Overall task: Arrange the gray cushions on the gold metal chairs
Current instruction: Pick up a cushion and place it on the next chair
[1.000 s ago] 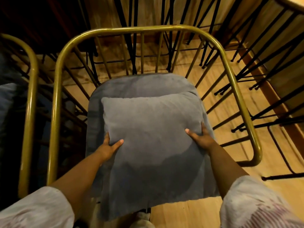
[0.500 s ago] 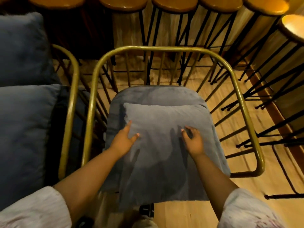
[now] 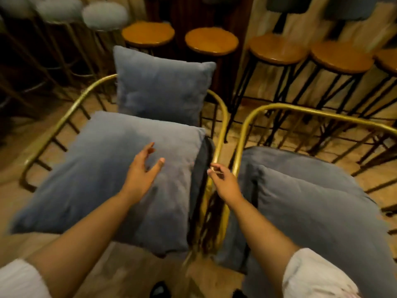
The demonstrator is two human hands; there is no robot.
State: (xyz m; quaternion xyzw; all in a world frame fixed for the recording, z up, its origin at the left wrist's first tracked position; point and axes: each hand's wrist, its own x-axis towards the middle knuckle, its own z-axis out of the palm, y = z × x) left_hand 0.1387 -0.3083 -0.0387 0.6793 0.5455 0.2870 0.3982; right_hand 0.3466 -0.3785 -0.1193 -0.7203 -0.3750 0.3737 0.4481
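Both hands have released the right cushion [image 3: 311, 203], which now lies on the right chair [image 3: 300, 110]. Left hand [image 3: 141, 171] and right hand [image 3: 223, 181], open and empty, reach toward the left cushion [image 3: 96, 168].

Two chairs stand side by side before me, their frames nearly touching. On the left chair [image 3: 64, 121] a flat cushion [image 3: 90, 175] lies on the seat, and behind it an upright cushion [image 3: 161, 87] leans against the back rail. On the right chair [image 3: 300, 110] another cushion [image 3: 318, 211] lies on the seat pad [image 3: 279, 155]. My left hand [image 3: 141, 173] hovers over the flat cushion's right part. My right hand [image 3: 225, 183] is over the gap between the two chairs, just beside the left chair's rail. Behind the chairs stands a row of stools [image 3: 211, 40], with more stools [image 3: 105, 16] farther back on the left.
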